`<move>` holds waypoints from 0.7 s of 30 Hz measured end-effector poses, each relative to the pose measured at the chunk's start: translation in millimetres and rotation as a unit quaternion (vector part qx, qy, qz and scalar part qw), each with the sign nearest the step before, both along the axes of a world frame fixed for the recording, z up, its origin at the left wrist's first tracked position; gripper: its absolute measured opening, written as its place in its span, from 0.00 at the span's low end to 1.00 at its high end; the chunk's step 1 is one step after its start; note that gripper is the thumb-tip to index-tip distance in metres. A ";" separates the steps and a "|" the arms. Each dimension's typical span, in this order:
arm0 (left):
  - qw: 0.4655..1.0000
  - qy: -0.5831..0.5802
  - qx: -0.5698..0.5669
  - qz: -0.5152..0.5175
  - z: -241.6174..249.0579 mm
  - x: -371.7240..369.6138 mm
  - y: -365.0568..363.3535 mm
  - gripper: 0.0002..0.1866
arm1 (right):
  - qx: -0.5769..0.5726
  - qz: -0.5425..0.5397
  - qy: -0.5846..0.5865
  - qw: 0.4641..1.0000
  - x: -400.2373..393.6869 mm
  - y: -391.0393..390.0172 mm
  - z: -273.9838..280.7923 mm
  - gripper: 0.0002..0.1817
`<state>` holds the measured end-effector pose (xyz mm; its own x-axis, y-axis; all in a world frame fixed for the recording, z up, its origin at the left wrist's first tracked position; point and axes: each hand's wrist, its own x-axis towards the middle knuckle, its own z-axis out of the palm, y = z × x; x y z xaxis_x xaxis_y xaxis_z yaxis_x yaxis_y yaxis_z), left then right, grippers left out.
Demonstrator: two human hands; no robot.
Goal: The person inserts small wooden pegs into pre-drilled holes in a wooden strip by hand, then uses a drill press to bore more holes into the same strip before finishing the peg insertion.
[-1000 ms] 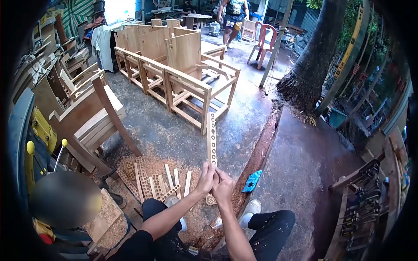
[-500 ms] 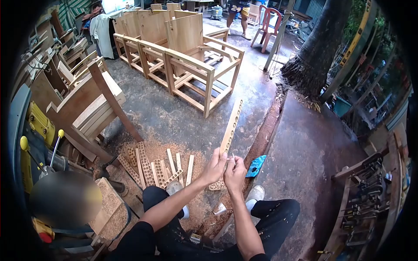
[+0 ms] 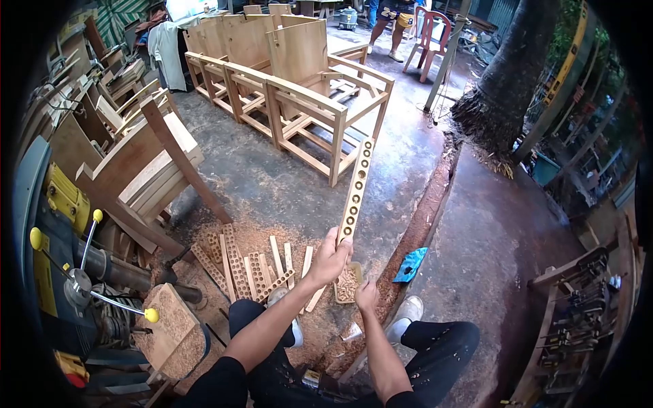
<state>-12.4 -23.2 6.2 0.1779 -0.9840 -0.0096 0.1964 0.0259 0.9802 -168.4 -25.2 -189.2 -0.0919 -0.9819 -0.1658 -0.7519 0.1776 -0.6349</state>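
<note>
Upright and slightly tilted, a long wooden strip (image 3: 355, 192) with a row of round holes rises from my left hand (image 3: 330, 258), whose fingers wrap round its lower end. My right hand (image 3: 367, 296) is lower and to the right, apart from the strip, its fingers curled; whatever they hold is too small to make out. Just left of it, a shallow container (image 3: 338, 296) of small wooden pieces rests on the floor. More drilled strips (image 3: 235, 262) and plain strips lie among sawdust on the left.
Wooden chair frames (image 3: 306, 102) stand ahead. A drill press with yellow-knobbed handles (image 3: 78, 285) and a sawdust-covered board (image 3: 170, 333) are at left. A blue packet (image 3: 410, 265) lies by the floor channel. Another person's legs (image 3: 391, 34) show at the back, beside a red chair (image 3: 428, 41).
My right hand has left the strip and moved down beside the container. The strip has turned, so its holes face me more. The drill press handles have come into clear view.
</note>
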 end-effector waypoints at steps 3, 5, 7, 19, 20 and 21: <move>0.999 0.047 -0.015 -0.022 -3.7 7.0 -5.3 0.09 | 0.035 0.003 0.007 0.999 -5.7 -11.2 -34.3 0.16; 0.996 0.084 0.006 -0.023 -1.7 11.6 -7.6 0.10 | 0.030 0.027 0.001 0.999 -8.8 -17.6 -32.6 0.14; 0.995 0.100 0.019 -0.009 -2.8 12.5 -8.5 0.12 | -0.006 0.039 -0.016 0.999 -7.9 -22.2 -26.9 0.11; 1.000 -0.018 -0.004 -0.004 8.4 -3.6 4.2 0.12 | -0.353 0.222 -0.232 0.879 21.9 -25.5 230.2 0.04; 1.000 -0.012 -0.012 -0.012 12.3 -8.0 7.9 0.12 | -0.396 0.252 -0.184 0.864 18.5 -23.1 239.0 0.04; 0.999 -0.024 -0.030 -0.018 12.2 -12.7 11.5 0.12 | -0.402 0.247 -0.170 0.865 14.9 -19.3 244.3 0.05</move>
